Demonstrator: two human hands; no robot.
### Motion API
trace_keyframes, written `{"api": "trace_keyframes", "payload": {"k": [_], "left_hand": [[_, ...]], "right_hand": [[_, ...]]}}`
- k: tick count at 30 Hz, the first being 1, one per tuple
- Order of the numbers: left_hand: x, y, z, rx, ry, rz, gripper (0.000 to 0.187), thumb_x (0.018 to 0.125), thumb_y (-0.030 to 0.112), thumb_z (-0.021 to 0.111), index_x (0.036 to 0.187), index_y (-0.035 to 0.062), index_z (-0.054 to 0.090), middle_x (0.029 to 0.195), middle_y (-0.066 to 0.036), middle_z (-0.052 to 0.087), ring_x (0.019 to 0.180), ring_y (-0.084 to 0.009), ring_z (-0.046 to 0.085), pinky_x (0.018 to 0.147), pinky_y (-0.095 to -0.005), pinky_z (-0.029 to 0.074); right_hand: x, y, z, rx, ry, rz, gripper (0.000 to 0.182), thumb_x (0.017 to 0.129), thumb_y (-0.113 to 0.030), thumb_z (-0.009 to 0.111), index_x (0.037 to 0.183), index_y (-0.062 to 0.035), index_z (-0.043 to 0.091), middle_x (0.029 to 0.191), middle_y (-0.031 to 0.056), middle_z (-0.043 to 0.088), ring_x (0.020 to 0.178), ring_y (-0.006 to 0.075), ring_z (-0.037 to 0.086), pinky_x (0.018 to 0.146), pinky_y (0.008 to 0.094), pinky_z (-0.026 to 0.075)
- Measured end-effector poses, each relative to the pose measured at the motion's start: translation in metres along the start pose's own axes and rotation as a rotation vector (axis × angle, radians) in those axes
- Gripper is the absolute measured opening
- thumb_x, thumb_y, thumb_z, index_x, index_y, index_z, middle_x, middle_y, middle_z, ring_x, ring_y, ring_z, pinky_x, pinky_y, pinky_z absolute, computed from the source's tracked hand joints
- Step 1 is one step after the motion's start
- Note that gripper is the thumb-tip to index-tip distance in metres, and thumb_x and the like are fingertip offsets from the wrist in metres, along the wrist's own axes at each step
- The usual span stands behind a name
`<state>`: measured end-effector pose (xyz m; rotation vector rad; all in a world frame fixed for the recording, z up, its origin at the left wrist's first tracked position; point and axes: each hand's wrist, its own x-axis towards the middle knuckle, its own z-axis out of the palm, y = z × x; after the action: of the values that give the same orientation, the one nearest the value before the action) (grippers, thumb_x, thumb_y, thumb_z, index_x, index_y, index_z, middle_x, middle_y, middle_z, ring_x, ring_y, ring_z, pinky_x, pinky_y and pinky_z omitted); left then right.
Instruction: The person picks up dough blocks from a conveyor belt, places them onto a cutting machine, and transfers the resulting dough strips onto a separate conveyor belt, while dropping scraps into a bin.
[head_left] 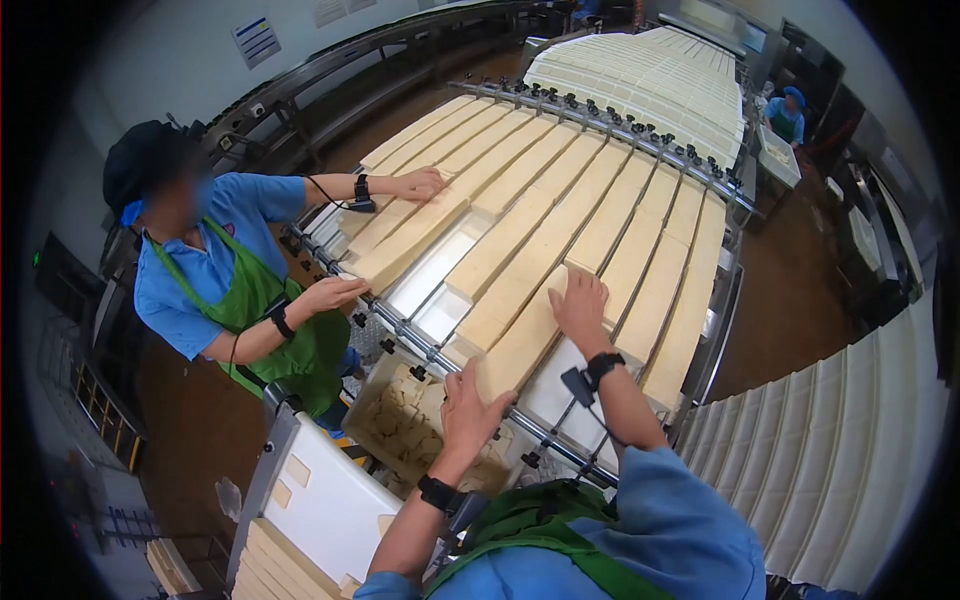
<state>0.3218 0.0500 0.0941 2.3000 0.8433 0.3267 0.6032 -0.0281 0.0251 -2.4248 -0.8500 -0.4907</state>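
Long pale cream strips (560,200) lie side by side in lanes on a sloped white conveyor (430,275). My right hand (580,305) lies flat, fingers spread, on one strip about halfway down a lane. My left hand (472,405) presses the lower end of a neighbouring strip (515,350) at the conveyor's near rail (480,385). Both wrists wear black bands. Neither hand grips anything.
A co-worker in a blue shirt and green apron (250,300) stands at the left, both hands on strips. A bin of broken pieces (400,420) sits under the rail. Stacked strips (275,570) lie at lower left. Another person (785,115) stands far back.
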Motion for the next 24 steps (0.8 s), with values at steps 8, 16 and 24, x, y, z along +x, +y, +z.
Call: {"api": "trace_keyframes", "payload": {"k": [8,16,24], "left_hand": [[-0.004,0.000,-0.005,0.018,-0.046,0.029,0.089,0.075,0.027,0.088,0.151,0.0144,0.044,0.130,-0.019,0.051,0.112,-0.0417,0.064,0.093,-0.0492,0.055],[-0.030,0.013,-0.054,0.069,-0.073,-0.021,0.081,0.075,0.018,0.085,0.148,0.0191,0.050,0.129,-0.017,0.053,0.115,-0.0408,0.064,0.097,-0.0478,0.054],[-0.026,0.014,-0.052,0.129,-0.097,-0.024,0.084,0.073,0.017,0.085,0.149,0.0182,0.049,0.128,-0.015,0.053,0.118,-0.0385,0.061,0.098,-0.0479,0.053]], "right_hand": [[0.016,0.004,0.010,-0.063,-0.030,0.029,0.056,0.086,-0.042,0.074,0.118,0.0038,0.067,0.110,0.0219,0.066,0.112,0.0380,0.058,0.100,0.0504,0.043],[0.004,-0.013,0.002,-0.051,-0.301,0.026,0.059,0.090,-0.055,0.067,0.096,0.0034,0.073,0.097,0.0218,0.067,0.099,0.0384,0.065,0.088,0.0497,0.049],[-0.003,-0.027,0.021,-0.104,-0.269,0.130,0.054,0.095,-0.053,0.064,0.099,0.0008,0.070,0.098,0.0196,0.068,0.095,0.0356,0.066,0.084,0.0472,0.051]]}}
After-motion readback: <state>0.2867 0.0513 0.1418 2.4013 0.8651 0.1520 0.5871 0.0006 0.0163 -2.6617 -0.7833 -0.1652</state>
